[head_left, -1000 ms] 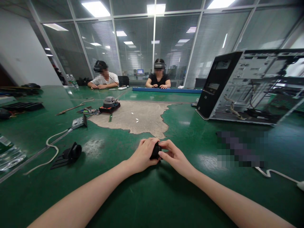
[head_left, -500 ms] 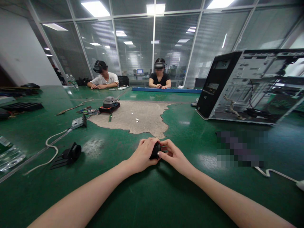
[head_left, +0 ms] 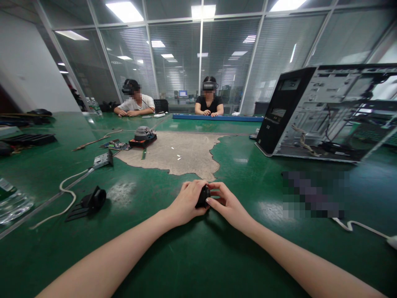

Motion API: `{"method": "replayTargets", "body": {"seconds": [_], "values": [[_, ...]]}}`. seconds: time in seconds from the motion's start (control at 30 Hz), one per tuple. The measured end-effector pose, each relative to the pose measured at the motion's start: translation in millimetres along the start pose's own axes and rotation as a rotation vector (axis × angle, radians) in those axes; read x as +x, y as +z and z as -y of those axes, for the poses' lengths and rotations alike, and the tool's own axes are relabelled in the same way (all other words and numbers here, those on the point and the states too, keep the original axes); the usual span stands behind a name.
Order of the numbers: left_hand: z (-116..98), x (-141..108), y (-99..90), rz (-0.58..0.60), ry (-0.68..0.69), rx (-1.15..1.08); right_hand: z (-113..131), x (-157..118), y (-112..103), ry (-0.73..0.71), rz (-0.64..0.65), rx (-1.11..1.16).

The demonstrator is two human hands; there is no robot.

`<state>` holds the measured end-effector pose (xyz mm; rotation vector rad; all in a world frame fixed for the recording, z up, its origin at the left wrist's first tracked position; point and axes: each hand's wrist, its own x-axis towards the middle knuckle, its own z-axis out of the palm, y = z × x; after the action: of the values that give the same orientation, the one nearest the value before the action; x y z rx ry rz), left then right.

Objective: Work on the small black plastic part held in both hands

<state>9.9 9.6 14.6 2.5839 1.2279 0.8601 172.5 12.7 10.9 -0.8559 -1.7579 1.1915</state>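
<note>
Between my hands, just above the green tabletop, is a small black part (head_left: 202, 197) whose kind I cannot make out. My left hand (head_left: 187, 199) wraps round its left side, fingers over the back and thumb along the front. From the right, my right hand (head_left: 226, 203) grips its ridged edge with the thumb and fingertips. My fingers hide much of the part. To the left on the table lies a black plastic piece with a round opening and slats (head_left: 89, 203).
An opened computer case (head_left: 288, 111) stands at the right, near a blurred-out strip (head_left: 313, 192) with a white cable. Bare brown patch (head_left: 186, 151) ahead holds a heatsink with fan (head_left: 143, 135). A metal bracket (head_left: 103, 159) and water bottle (head_left: 14, 200) lie left. Two people sit opposite.
Almost nothing differs. Both hands keep their hold on the small black part, with at most a slight shift of the right fingers.
</note>
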Motion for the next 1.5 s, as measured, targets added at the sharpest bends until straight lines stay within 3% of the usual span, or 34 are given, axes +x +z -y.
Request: {"method": "replayTargets", "body": {"seconds": [0.17, 0.43, 0.8, 1.13, 1.5], "values": [[1.2, -0.4, 0.5, -0.004, 0.002, -0.004, 1.0, -0.7, -0.8, 0.013, 0.027, -0.018], [1.3, -0.7, 0.9, -0.012, 0.011, 0.002, 1.4, -3.2, -1.6, -0.147, -0.031, -0.109], [1.4, 0.3, 2.8, -0.018, -0.01, -0.013, 1.5, -1.3, -1.0, -0.03, -0.017, -0.077], [1.4, 0.0, 1.5, -0.017, 0.009, -0.004, 1.9, -2.8, -1.0, -0.129, -0.023, -0.077], [1.2, -0.1, 1.7, -0.018, -0.01, -0.011, 1.1, -1.8, -0.3, -0.05, -0.029, -0.085]]}}
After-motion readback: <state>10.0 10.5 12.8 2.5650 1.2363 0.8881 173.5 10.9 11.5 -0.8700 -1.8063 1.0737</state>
